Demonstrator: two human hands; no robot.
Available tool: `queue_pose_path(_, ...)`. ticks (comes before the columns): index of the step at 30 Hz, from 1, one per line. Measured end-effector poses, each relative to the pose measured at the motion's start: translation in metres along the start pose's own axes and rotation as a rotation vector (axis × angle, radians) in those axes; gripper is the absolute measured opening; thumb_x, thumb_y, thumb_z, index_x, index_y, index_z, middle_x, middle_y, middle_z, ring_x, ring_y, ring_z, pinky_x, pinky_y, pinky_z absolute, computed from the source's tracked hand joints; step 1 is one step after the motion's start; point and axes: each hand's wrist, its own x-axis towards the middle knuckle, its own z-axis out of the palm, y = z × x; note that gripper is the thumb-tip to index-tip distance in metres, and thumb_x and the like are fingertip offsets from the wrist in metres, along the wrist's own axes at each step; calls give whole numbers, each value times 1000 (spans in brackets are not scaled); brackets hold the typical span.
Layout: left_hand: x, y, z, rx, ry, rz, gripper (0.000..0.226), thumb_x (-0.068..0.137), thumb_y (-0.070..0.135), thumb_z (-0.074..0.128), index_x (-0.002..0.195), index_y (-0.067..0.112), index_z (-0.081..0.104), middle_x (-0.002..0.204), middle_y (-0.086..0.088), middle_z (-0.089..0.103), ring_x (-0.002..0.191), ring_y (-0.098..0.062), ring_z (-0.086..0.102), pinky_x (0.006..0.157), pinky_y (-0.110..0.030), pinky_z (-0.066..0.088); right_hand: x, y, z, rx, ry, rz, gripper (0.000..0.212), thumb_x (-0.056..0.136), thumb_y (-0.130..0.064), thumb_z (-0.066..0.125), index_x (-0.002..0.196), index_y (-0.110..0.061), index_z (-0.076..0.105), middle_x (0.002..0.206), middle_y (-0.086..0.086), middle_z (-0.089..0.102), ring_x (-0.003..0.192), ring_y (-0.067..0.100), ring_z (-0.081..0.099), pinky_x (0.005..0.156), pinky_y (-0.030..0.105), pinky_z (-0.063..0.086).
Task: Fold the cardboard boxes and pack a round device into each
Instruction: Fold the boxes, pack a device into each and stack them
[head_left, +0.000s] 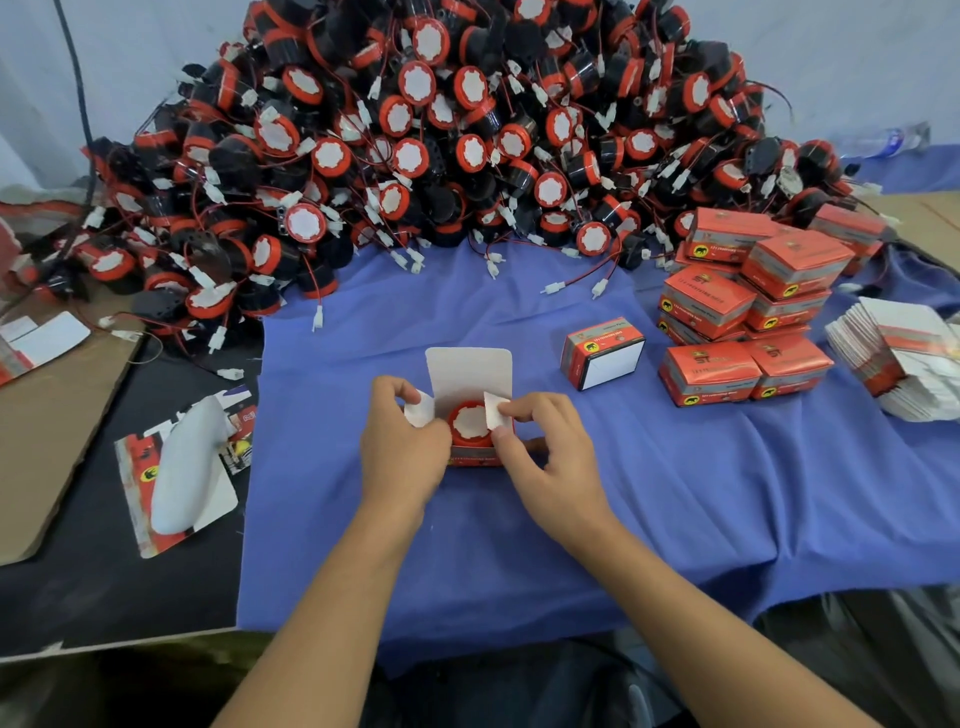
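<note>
Round device (470, 423) sits in box (467, 371) on blue cloth (675, 493). Left hand (402, 441) and right hand (545, 457) each pinch a box side flap. Lid upright, untucked. Closed boxes (743, 322) stacked at right, apparently packed. Huge device pile (441, 130) unpacked.

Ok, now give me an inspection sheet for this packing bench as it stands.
Surface: blue cloth over a dark table; cardboard sheet at left.
Job's things: open box holding a device, lid up; device pile behind; closed boxes stacked right, one box apart; flat blanks far right.
Clutter: printed blank with a white object on it, left.
Grippers: left hand pinches the left flap; right hand pinches the right flap.
Cables: red and black leads with white plugs trail from the pile; black cable upper left.
Surroundings: pale wall; plastic bottle at back right.
</note>
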Motion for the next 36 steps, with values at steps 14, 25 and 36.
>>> queue_pose_path(14, -14, -18, 4, -236, -35, 102, 19, 103, 22, 53, 119, 30, 56, 102, 12, 73, 93, -11, 70, 78, -28, 56, 2, 4, 3, -17, -11, 70, 3, 95, -26, 65, 98, -26, 67, 111, -16, 50, 98, 11, 65, 76, 18, 53)
queue_pose_path(25, -11, -37, -7, -262, -99, 156, 8, 92, 18, 77, 96, 24, 73, 92, 9, 75, 81, -9, 69, 70, -20, 55, 4, 9, 1, 4, -6, 48, 13, 97, -10, 65, 102, -22, 69, 108, -7, 59, 100, 4, 63, 70, 10, 49)
queue_pose_path(36, -13, -32, -7, -246, -212, 297, 39, 99, 3, 64, 126, 31, 62, 120, 10, 71, 85, -20, 63, 81, -39, 56, 5, 8, -1, 18, -57, 113, 43, 97, -10, 61, 133, -33, 58, 111, -10, 51, 94, 0, 61, 71, 10, 48)
